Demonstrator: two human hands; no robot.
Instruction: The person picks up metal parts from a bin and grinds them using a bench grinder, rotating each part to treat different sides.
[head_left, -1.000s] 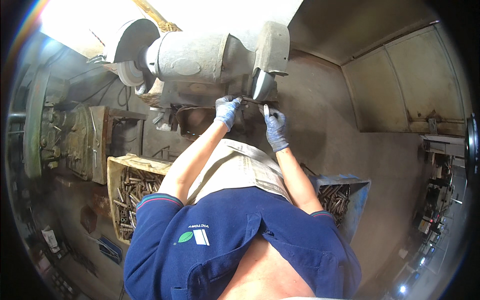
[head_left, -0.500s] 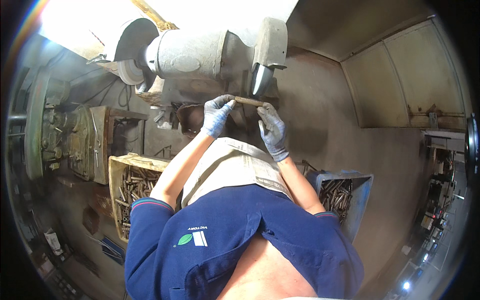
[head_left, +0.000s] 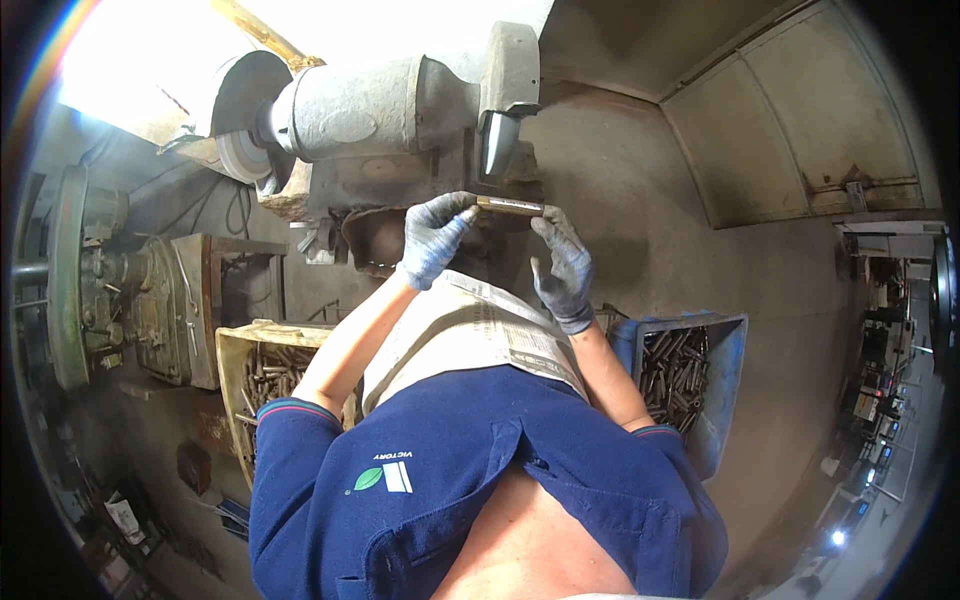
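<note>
A short metal rod (head_left: 510, 206) with a bright strip along its side is held level between my two gloved hands. My left hand (head_left: 436, 236), in a grey and blue work glove, pinches its left end. At the other end, the fingertips of my right hand (head_left: 563, 268) close on the rod, the lower fingers curled loosely. Just beyond the rod is the right wheel (head_left: 499, 145) of a bench grinder (head_left: 355, 105), its edge showing under the grey guard. The rod appears apart from the wheel. Newspaper-like sheet (head_left: 480, 325) covers my lap.
A yellowish crate (head_left: 233, 375) of metal pieces stands by my left arm, a blue crate (head_left: 727, 390) of similar pieces by my right. The grinder's pale left wheel (head_left: 243, 155) is partly guarded. Another greenish machine (head_left: 150, 300) stands far left. A metal cabinet (head_left: 790, 130) is at right.
My view has shifted slightly, so the grinder sits further left. The rod has turned to show a brighter face and now lies a little lower relative to the wheel, still in both hands.
</note>
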